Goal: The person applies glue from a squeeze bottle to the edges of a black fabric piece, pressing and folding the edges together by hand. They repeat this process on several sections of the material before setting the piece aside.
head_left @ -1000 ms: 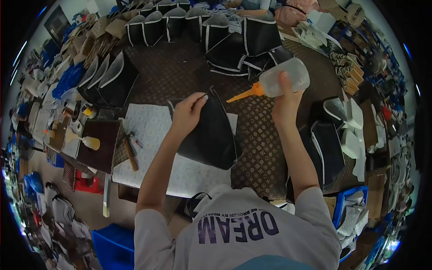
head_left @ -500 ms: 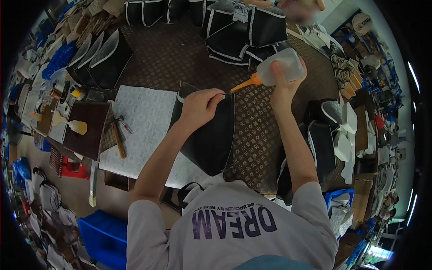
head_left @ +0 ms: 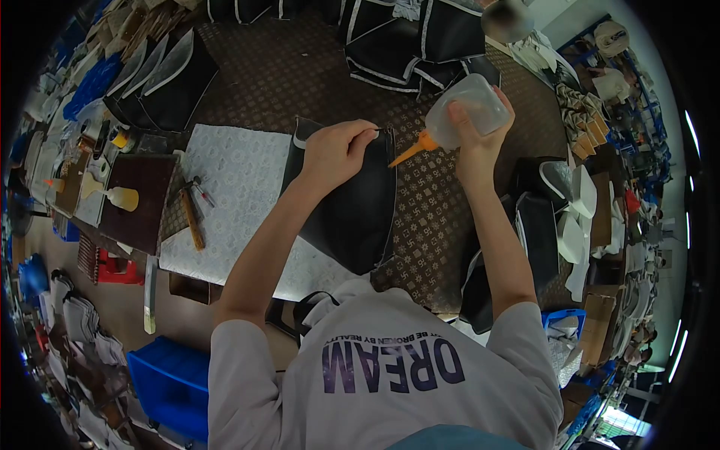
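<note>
A black panel [head_left: 346,214] lies in front of me, partly over a white patterned sheet [head_left: 232,187]. Closed at the panel's far edge, my left hand [head_left: 335,155] pinches its top corner between thumb and fingers. My right hand [head_left: 480,127] is wrapped round a translucent squeeze bottle [head_left: 466,111]. The bottle is tilted, and its orange nozzle [head_left: 411,151] points down and left, with the tip at the panel's right edge. Whether the tip touches the edge I cannot tell.
A hammer [head_left: 192,219] lies on the sheet's left part. Left of it, a yellowish bottle [head_left: 122,198] rests on a dark board [head_left: 142,221]. Black pieces with white edging [head_left: 169,82] stand at the back left; others [head_left: 536,232] are at the right. A blue bin [head_left: 169,386] stands below left.
The nozzle tip has shifted from the panel's top right corner to a little lower along its right edge. My left hand still pinches the panel. The whole view has shifted slightly.
</note>
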Tool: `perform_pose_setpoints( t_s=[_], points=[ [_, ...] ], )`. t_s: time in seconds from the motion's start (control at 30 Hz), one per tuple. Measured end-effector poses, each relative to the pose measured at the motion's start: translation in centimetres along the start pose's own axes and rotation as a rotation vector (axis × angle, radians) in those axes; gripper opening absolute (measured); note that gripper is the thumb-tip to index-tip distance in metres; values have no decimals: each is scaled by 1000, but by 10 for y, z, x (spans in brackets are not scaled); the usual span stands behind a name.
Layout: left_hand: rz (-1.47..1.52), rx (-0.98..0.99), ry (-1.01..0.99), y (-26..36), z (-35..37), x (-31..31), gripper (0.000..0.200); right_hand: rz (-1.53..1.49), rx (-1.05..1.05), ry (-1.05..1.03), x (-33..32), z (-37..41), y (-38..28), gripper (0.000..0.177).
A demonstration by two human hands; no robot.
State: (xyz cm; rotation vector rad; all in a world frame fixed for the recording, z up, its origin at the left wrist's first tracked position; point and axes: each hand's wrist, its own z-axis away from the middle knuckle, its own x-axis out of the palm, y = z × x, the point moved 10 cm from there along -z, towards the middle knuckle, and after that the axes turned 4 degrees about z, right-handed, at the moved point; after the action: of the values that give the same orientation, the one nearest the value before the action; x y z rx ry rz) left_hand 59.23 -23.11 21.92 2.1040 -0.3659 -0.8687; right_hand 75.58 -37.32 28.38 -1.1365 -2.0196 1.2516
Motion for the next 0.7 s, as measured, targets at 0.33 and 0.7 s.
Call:
perform_pose_setpoints(
  t_s=[0.33, 0.7],
  points=[
    [-54, -66, 115, -26, -21, -10, 17, 171, -74, -25, -8, 49, -11, 87],
    [-97, -95, 162, -50, -34, -10, 18, 363, -414, -9, -17, 86, -25, 91]
  ],
)
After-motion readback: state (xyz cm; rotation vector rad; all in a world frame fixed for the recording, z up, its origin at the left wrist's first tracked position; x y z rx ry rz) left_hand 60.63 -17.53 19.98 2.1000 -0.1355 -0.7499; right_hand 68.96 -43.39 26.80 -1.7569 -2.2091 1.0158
